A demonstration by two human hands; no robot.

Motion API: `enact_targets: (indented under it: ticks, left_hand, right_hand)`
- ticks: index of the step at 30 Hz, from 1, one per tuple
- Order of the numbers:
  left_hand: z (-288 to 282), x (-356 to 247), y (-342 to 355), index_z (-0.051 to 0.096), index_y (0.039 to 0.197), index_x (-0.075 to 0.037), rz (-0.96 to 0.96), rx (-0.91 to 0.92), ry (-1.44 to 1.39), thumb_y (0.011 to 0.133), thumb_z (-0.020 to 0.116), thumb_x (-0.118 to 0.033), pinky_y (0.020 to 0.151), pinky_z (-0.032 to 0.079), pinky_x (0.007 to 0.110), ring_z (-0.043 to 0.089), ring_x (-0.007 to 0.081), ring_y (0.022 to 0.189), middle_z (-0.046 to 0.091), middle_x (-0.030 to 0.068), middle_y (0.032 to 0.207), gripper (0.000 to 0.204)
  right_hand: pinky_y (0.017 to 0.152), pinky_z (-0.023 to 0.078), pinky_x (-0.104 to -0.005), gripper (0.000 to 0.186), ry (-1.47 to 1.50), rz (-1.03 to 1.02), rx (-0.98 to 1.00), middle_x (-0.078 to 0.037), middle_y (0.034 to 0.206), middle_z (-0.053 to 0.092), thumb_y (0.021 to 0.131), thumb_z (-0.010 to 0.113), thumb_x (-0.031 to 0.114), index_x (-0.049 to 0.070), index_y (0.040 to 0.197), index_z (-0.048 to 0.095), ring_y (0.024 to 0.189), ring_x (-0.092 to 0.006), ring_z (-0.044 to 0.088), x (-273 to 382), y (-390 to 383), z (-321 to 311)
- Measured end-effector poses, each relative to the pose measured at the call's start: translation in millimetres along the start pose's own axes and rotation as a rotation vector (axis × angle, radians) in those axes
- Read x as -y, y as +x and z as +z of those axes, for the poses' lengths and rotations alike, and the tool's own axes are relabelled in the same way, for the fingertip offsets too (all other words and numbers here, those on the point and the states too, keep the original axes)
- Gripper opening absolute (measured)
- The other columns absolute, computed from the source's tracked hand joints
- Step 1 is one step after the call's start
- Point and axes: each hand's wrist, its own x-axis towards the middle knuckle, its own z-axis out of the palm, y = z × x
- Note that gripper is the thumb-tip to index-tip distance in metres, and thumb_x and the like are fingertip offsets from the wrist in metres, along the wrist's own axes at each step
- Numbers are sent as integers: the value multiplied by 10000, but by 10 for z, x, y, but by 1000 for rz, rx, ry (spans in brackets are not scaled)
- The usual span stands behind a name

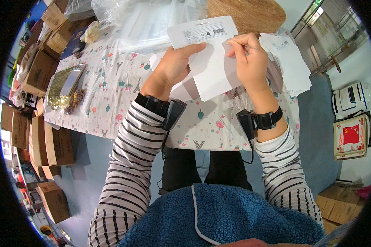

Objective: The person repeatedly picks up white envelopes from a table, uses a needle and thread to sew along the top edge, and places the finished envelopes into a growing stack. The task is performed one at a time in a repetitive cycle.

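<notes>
Over a patterned tablecloth (pixel 111 103), a person is holding up a white packaging card (pixel 210 61). The left hand (pixel 175 64) is clamping its left edge; the right hand (pixel 249 57) is pinching its upper right edge. They seem mid-assembly; next likely needs a steady grip while the fingertips work the edge.

- You hold a white card package (pixel 212 61) up over the table's middle, left hand (pixel 175 66) on its left edge, right hand (pixel 247 57) pinching its upper right; a barcode label (pixel 204 33) sits on its far strip.
- To your right lies a stack of white cards (pixel 290 61).
- Far left on the table lies a flat packet (pixel 64 84), green and gold, possibly foil.
- Brown cardboard boxes (pixel 37 140) line the floor at your left.
- Clear plastic bags (pixel 140 20) pile at the table's far end.
</notes>
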Motion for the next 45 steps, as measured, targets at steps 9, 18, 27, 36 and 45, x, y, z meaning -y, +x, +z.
enact_targets:
  ticks: [9,18,27,36,45]
  left_hand:
    - [-12,16,5,546,1298,46,-54,-31,33,936,624,-107,903,541,354,644,239,1080,634,137,1231,401]
    - [-8,28,7,542,1296,59,-25,38,31,928,624,-99,903,540,353,645,247,1075,633,150,1226,408]
    - [16,1,-21,545,1280,78,-7,10,-4,899,647,-94,894,554,352,663,271,1046,640,182,1203,431]
    - [-40,17,1,547,1274,83,-9,30,-20,901,651,-117,889,556,344,668,266,1041,644,191,1196,436]
    - [-105,42,127,438,1379,69,288,-291,445,833,769,-112,857,555,344,645,243,1028,650,174,1140,663]
  right_hand:
    - [658,522,-261,84,149,46,-137,-95,874,675,985,550,31,8,913,515,691,-131,681,-36,35,-40]
    - [774,485,-272,90,467,305,-97,-103,913,683,1016,550,115,30,992,531,769,-128,637,-112,-27,24]
    - [830,505,-310,79,575,279,-70,-121,908,678,1020,542,106,29,1009,528,790,-157,638,-161,-19,41]
    - [861,513,-322,61,627,259,-45,-148,933,664,1020,530,82,24,1007,515,801,-169,635,-111,-9,31]
    - [866,511,-322,62,576,307,-92,-151,961,661,1017,527,67,10,1003,507,807,-171,637,-149,-5,37]
